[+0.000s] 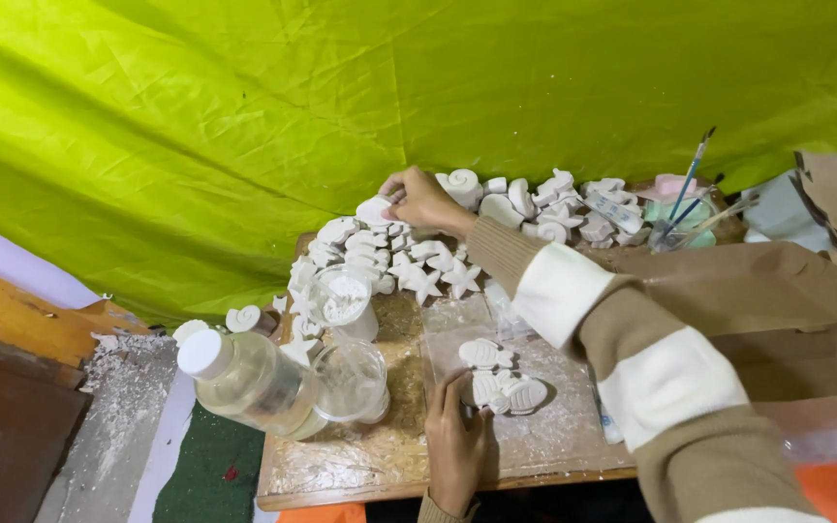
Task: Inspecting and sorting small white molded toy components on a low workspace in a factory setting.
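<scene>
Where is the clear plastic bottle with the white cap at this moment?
In the head view, the clear plastic bottle with the white cap lies tilted at the wooden board's left edge, touching a clear plastic cup, left of the left hand.

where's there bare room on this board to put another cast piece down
Two free patches: the board's front left strip, below the clear bottle and plastic cup, and the clear sheet right of the fish casts by the left hand. The back, where the right hand reaches, is packed with white casts.
</scene>
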